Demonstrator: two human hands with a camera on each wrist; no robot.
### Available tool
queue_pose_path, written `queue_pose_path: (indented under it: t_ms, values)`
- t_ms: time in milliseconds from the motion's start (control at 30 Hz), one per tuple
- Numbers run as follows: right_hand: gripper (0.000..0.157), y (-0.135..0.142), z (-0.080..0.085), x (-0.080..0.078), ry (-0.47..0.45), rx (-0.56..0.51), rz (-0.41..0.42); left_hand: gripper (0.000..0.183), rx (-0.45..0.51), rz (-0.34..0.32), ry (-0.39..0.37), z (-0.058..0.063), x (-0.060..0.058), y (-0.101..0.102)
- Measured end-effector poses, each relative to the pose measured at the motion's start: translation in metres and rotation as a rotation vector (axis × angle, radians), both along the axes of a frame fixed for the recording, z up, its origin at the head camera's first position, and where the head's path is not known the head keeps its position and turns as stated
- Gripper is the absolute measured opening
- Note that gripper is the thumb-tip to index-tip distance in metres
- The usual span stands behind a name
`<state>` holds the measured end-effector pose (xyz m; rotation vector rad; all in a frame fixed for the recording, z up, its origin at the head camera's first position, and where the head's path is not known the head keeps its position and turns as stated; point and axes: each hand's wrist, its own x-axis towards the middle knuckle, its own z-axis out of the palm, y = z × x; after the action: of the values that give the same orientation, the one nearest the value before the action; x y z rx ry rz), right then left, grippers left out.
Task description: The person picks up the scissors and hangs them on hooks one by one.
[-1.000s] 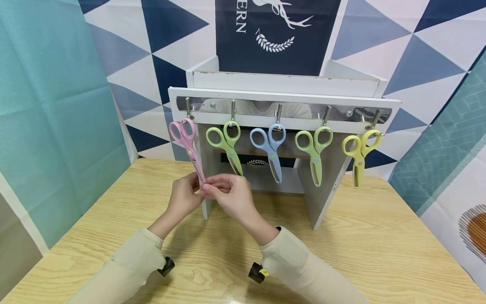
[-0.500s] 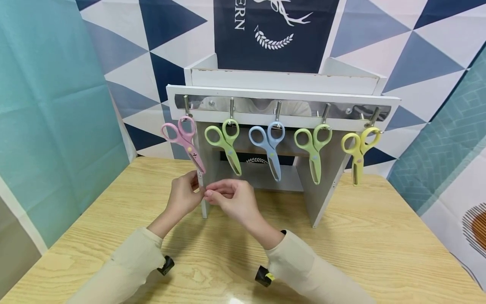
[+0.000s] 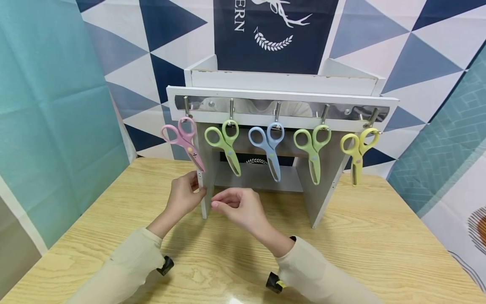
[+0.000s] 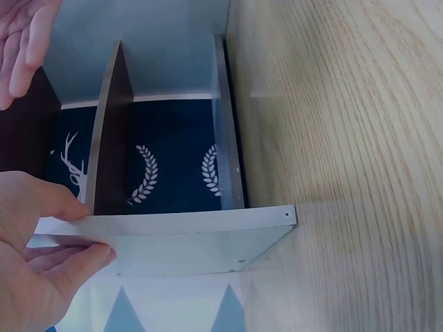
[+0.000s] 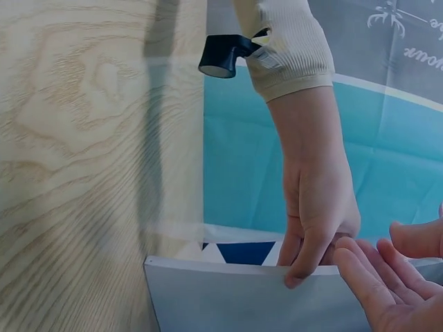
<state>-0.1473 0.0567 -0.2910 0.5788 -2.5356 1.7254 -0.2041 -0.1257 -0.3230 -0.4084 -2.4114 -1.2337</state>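
My left hand (image 3: pixel 184 194) grips the front edge of the white shelf unit's left side panel (image 4: pixel 173 223), thumb on one face and fingers on the other. Just above that hand, pink scissors (image 3: pixel 187 143) hang by one loop from the leftmost hook, tips slanting down to the right. My right hand (image 3: pixel 241 209) is apart from the panel, to its right, with fingers loosely bent and nothing in them. Along the hook rail (image 3: pixel 282 107) also hang green scissors (image 3: pixel 226 145), blue scissors (image 3: pixel 268 147), a second green pair (image 3: pixel 314 152) and yellow scissors (image 3: pixel 358 152).
The shelf unit's right side panel (image 3: pixel 322 181) stands on the wood-grain table (image 3: pixel 360 253). Behind is a patterned cloth (image 3: pixel 129 63) of triangles, with a teal cloth (image 3: pixel 57 105) at the left. Small black wrist cameras (image 3: pixel 166 266) sit at both cuffs.
The pink scissors' tips have come free of the fingers, and the scissors hang more tilted. My right hand has drawn back right and down. My left hand has stayed at the panel.
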Motion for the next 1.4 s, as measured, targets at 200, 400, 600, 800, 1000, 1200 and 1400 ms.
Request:
queue_pose_path:
  t_ms: [200,400,600,800,1000,1200,1400]
  values:
    - [0.015,0.010,-0.004,0.002,0.001,0.051,0.002,0.033,0.002,-0.002,-0.004,-0.001,0.000,0.000]
    - [0.015,0.017,-0.006,0.002,0.006,0.086,0.002,0.033,0.016,-0.009,-0.018,0.000,0.000,0.000]
    - [0.013,0.027,-0.011,0.003,0.012,0.123,-0.041,0.033,0.014,-0.021,-0.032,-0.003,0.001,0.001]
    - [0.016,0.037,-0.012,0.002,0.021,0.131,-0.037,0.030,-0.006,-0.016,-0.011,-0.001,-0.002,-0.001]
    - [0.020,0.048,-0.010,0.001,0.031,0.127,-0.017,0.031,-0.009,-0.027,-0.019,0.003,-0.004,-0.004]
    - [0.020,0.062,-0.010,0.002,0.039,0.156,-0.009,0.033,-0.026,-0.032,-0.046,0.004,-0.003,-0.005]
    - [0.023,0.079,-0.012,0.001,0.047,0.174,-0.030,0.033,0.011,-0.021,-0.052,-0.001,-0.003,-0.005]
